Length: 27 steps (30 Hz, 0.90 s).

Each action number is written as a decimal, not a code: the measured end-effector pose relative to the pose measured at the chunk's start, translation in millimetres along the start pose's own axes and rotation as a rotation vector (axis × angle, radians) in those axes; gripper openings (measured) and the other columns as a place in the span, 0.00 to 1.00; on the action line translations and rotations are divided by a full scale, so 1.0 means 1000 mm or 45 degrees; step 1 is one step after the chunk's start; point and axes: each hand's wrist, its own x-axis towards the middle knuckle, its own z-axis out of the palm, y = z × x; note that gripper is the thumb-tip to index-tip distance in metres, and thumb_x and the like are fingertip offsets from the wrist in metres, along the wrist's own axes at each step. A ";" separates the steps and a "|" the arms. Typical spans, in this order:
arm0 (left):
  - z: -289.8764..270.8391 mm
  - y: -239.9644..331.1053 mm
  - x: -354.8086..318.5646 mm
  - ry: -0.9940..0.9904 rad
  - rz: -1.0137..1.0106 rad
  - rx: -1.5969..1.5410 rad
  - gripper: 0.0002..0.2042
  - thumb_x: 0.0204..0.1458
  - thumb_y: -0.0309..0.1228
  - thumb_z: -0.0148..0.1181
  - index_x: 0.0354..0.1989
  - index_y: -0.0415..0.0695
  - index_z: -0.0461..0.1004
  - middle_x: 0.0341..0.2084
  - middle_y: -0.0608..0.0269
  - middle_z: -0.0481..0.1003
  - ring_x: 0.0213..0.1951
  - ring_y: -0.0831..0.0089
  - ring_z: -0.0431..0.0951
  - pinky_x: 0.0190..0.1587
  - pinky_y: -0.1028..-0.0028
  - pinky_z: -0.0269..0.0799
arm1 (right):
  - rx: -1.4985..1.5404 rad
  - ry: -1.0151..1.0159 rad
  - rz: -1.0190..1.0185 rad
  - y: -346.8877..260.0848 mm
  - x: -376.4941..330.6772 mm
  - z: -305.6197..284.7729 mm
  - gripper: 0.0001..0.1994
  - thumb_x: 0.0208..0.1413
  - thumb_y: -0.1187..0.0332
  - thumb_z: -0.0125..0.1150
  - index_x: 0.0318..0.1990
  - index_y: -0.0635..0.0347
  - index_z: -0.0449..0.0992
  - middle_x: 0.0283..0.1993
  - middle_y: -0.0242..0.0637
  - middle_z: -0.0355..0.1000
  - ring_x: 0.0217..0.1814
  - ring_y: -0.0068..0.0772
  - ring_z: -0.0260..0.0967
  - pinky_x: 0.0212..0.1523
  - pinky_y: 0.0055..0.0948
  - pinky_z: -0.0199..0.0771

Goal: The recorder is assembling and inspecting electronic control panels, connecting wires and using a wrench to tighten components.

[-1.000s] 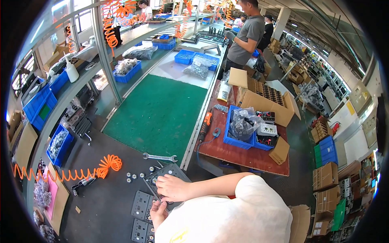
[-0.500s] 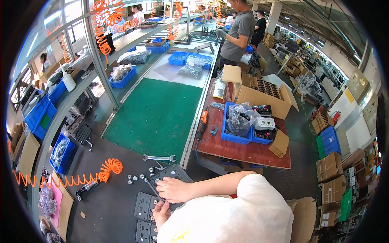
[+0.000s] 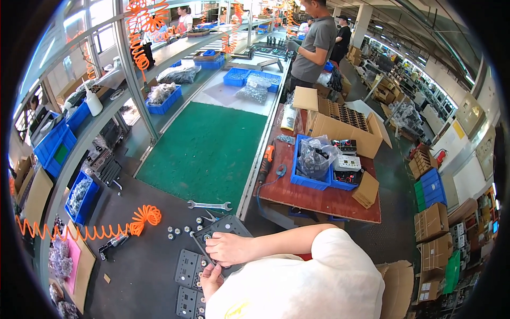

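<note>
A dark grey rectangular panel (image 3: pixel 238 227) with a raised rim lies tilted on the bench in front of me. My right hand (image 3: pixel 229 250) rests over its left part with the fingers curled down; what they pinch, if anything, is hidden. Just below, my left hand (image 3: pixel 211 280) holds the panel's near corner between thumb and fingers. Two similar dark plates with holes and round metal fittings, an upper plate (image 3: pixel 187 268) and a lower plate (image 3: pixel 187 302), lie beside my left hand. Several loose round metal fittings (image 3: pixel 178 231) stand left of the panel. An open-ended wrench (image 3: pixel 209 205) lies beyond it.
A green mat (image 3: pixel 204 149) covers the bench ahead. At left, a power driver (image 3: pixel 113 243) hangs on an orange coiled hose (image 3: pixel 79 233). The red side table (image 3: pixel 340 207) carries blue bins (image 3: pixel 311 182), a carton (image 3: pixel 340 127) and an orange-black tool (image 3: pixel 266 162). A co-worker (image 3: pixel 314 50) stands farther along.
My hands and the panel keep nearly the same place. The whole view has shifted slightly. Farther along the bench, the co-worker's gloved hand has moved a little.
</note>
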 end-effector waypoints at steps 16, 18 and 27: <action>-0.015 -0.005 0.009 -0.025 -0.037 -0.068 0.13 0.43 0.17 0.66 0.37 0.39 0.72 0.28 0.63 0.76 0.22 0.82 0.72 0.23 0.86 0.64 | 0.035 0.007 -0.015 0.001 0.006 0.003 0.10 0.38 0.61 0.63 0.25 0.56 0.74 0.34 0.29 0.67 0.46 0.29 0.62 0.44 0.29 0.61; -0.016 -0.004 0.008 -0.033 -0.047 -0.067 0.13 0.44 0.18 0.66 0.38 0.39 0.72 0.28 0.63 0.77 0.23 0.82 0.74 0.25 0.85 0.66 | 0.062 0.017 -0.032 0.001 0.006 0.003 0.10 0.38 0.61 0.63 0.26 0.56 0.74 0.34 0.29 0.67 0.46 0.29 0.62 0.44 0.29 0.61; -0.006 -0.002 0.004 0.023 -0.046 -0.059 0.12 0.44 0.19 0.66 0.37 0.39 0.72 0.27 0.63 0.76 0.23 0.82 0.74 0.24 0.85 0.65 | 0.065 0.043 -0.043 0.003 0.006 0.003 0.09 0.38 0.62 0.62 0.25 0.56 0.74 0.34 0.29 0.67 0.45 0.29 0.61 0.44 0.29 0.61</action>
